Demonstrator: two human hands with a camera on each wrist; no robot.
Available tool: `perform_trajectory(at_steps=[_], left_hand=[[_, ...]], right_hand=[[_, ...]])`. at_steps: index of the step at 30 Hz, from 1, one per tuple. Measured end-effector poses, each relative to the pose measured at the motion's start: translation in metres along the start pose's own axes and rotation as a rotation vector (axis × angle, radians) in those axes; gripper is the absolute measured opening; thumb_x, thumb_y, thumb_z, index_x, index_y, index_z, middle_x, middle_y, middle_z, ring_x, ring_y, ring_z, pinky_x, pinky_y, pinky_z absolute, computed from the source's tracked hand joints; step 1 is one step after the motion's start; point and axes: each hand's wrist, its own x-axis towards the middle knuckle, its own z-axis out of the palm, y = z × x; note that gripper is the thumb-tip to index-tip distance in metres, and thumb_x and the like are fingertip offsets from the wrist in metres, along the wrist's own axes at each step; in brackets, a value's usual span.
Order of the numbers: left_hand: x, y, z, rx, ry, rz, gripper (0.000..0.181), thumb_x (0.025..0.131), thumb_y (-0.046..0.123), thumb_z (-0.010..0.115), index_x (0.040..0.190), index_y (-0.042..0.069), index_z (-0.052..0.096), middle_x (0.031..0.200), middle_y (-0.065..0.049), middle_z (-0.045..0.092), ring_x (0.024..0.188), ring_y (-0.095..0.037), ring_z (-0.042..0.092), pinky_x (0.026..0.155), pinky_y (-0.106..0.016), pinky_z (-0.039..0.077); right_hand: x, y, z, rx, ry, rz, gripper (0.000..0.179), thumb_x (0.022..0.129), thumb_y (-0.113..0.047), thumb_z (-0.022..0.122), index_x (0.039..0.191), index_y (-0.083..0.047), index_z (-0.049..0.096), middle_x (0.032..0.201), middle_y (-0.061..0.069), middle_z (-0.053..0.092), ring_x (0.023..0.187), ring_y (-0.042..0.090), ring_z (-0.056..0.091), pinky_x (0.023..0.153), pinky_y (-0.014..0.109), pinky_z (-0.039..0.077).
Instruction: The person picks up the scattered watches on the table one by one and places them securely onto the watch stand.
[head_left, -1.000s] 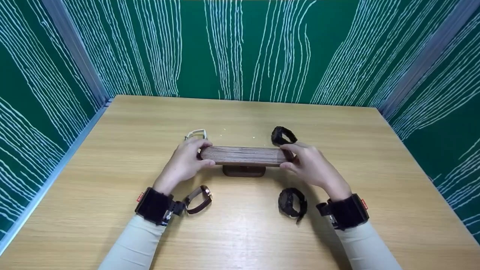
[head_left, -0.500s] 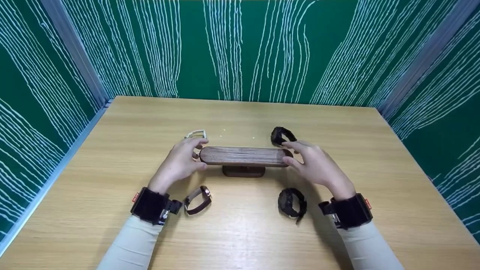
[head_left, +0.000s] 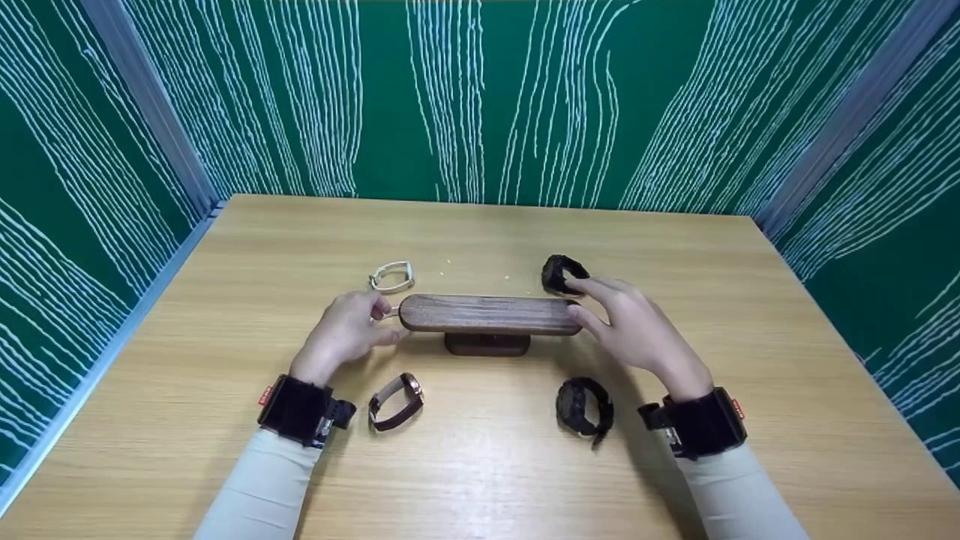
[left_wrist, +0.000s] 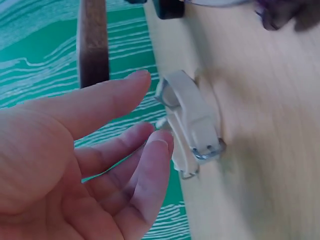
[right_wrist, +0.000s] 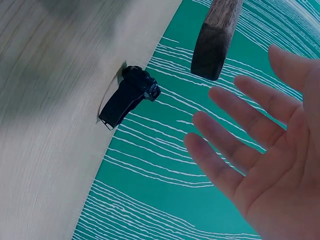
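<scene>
A dark wooden stand, a long round-ended bar [head_left: 487,313] on a small base [head_left: 487,344], stands mid-table between the hands. My left hand [head_left: 341,330] is at its left end, thumb and fingers apart and holding nothing in the left wrist view. Near those fingertips lies a white watch [left_wrist: 192,115] with a silver buckle. My right hand [head_left: 630,322] is at the other end, its fingers spread and apart from the bar's tip [right_wrist: 210,55] in the right wrist view. Just beyond the right fingertips a black watch [head_left: 561,274] rests on the table.
On the near side of the stand lie a brown-strapped watch [head_left: 397,402] at left and another black watch [head_left: 583,409] at right. Tiny pale specks dot the wooden table [head_left: 480,232] behind the bar. Green walls [head_left: 495,97] with white lines enclose it.
Both hands have let go of the bar's ends. The left hand has drawn back left and nearer, uncovering the white watch; the right has shifted slightly right. The stand stays in place.
</scene>
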Motion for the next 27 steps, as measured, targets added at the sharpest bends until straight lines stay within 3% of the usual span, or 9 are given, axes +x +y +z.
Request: perform_trajectory(at_steps=[5, 10, 23, 27], left_hand=[[0.001, -0.006, 0.003, 0.015, -0.06, -0.004, 0.038, 0.095, 0.018, 0.08, 0.124, -0.002, 0.068, 0.123, -0.02, 0.071, 0.109, -0.034, 0.068, 0.099, -0.049, 0.056], [0.001, -0.009, 0.005, 0.005, -0.077, -0.014, 0.031, 0.095, 0.015, 0.079, 0.121, 0.0, 0.071, 0.115, -0.015, 0.075, 0.091, -0.024, 0.069, 0.09, -0.042, 0.058], [0.002, -0.011, 0.012, 0.108, -0.013, 0.085, 0.009, 0.096, 0.007, 0.075, 0.103, 0.005, 0.08, 0.111, -0.014, 0.078, 0.11, -0.035, 0.069, 0.104, -0.054, 0.051], [0.001, -0.01, 0.01, 0.114, -0.006, 0.077, 0.011, 0.097, 0.005, 0.071, 0.103, 0.005, 0.08, 0.112, -0.015, 0.077, 0.109, -0.035, 0.069, 0.104, -0.054, 0.05]], right_hand=[[0.0, 0.0, 0.0, 0.007, 0.005, 0.002, 0.049, 0.11, -0.035, 0.06, 0.153, -0.012, 0.057, 0.153, 0.02, 0.057, 0.145, 0.043, 0.049, 0.121, 0.062, 0.036], [0.0, 0.0, 0.001, 0.013, 0.02, -0.009, 0.049, 0.11, -0.036, 0.06, 0.152, -0.012, 0.058, 0.152, 0.019, 0.059, 0.144, 0.042, 0.051, 0.12, 0.061, 0.038], [0.001, -0.001, 0.004, 0.024, 0.026, -0.034, 0.047, 0.109, -0.036, 0.061, 0.15, -0.014, 0.061, 0.15, 0.016, 0.061, 0.143, 0.039, 0.053, 0.119, 0.059, 0.039], [0.0, -0.001, 0.004, 0.025, 0.023, -0.035, 0.046, 0.11, -0.035, 0.061, 0.151, -0.014, 0.06, 0.15, 0.016, 0.061, 0.143, 0.038, 0.053, 0.119, 0.059, 0.04]])
